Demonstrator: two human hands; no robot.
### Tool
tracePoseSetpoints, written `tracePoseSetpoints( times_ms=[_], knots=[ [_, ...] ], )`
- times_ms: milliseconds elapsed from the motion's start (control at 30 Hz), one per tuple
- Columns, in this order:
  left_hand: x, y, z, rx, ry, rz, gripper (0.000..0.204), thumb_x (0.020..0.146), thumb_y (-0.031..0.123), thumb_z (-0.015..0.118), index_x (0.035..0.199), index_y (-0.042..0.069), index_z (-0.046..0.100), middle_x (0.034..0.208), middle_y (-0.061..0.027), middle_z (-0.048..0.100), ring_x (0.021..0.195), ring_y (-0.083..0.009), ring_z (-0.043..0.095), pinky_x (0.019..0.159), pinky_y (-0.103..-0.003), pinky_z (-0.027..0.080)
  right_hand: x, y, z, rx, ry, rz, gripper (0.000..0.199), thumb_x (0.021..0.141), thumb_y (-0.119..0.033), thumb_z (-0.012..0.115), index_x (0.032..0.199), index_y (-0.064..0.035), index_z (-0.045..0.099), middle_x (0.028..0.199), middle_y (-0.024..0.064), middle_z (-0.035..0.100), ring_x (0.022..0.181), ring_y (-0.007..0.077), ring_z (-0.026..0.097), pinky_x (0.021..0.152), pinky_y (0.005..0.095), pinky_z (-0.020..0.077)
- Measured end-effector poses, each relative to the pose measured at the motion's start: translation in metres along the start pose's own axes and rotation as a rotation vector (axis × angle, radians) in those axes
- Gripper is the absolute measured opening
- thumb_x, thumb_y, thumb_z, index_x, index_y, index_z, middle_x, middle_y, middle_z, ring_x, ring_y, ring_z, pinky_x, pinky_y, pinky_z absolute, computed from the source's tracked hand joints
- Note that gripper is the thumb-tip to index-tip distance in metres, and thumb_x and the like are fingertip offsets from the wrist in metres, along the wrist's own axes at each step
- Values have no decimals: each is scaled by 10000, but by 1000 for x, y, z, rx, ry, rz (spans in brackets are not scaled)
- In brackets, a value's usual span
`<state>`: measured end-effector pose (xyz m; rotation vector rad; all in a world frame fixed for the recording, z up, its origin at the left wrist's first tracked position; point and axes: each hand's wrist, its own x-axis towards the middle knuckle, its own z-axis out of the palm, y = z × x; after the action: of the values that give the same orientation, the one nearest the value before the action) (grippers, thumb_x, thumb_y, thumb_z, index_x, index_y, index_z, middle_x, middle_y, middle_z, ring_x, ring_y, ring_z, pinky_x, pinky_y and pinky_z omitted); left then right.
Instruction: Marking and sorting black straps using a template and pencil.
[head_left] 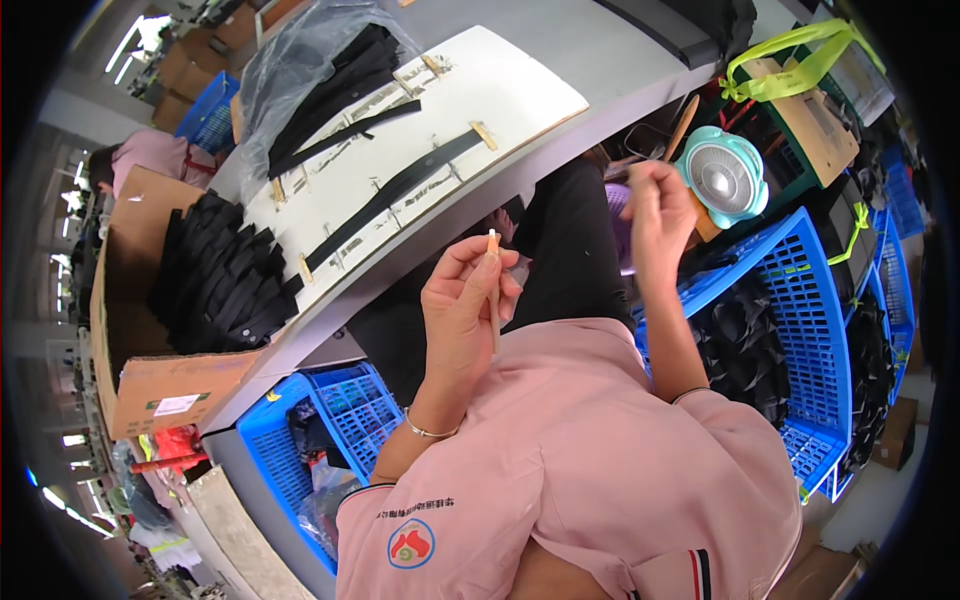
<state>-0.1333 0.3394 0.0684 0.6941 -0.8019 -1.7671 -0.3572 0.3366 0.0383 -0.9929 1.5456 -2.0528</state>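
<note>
Upright in my left hand is a thin, pale pencil-like stick with a white tip; my thumb and fingers are closed round it. My right hand is raised to the right of it, near the turquoise fan. Its fingers are curled together and slightly blurred, so whatever they pinch cannot be made out. Beyond my hands, a long black fabric strip lies across the white board, between small tan pieces fixed on the board. Neither hand touches the board.
More black strips lie on the board's far side by clear plastic. A cardboard box at left holds stacked black pieces. Blue baskets stand at lower left and right, the right one holding black fabric.
</note>
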Motion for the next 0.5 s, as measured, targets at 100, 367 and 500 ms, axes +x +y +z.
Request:
tracePoseSetpoints(
  times_ms=[100,367,500],
  knots=[
    [-8,1,0,-26,-36,15,229,999,108,629,1193,-13,632,1022,-131,720,709,-106,636,536,-217,474,32,30,-37,-703,88,-163,174,974,-165,627,908,-5,648,825,123,653,719,280,640,659,367,504],
    [-23,-2,5,62,-27,22,246,1003,139,625,1212,11,649,1051,-100,715,773,-90,634,605,-219,479,-38,5,-8,-247,-266,-37,94,903,-42,710,988,-18,678,904,51,662,723,81,640,629,241,511],
    [-32,-3,12,74,5,47,247,991,134,651,1212,26,670,1051,-78,719,797,-81,629,634,-218,477,-75,-28,14,204,-497,-13,189,901,70,692,1070,-4,649,1009,23,613,830,67,639,724,215,551]
  ],
)
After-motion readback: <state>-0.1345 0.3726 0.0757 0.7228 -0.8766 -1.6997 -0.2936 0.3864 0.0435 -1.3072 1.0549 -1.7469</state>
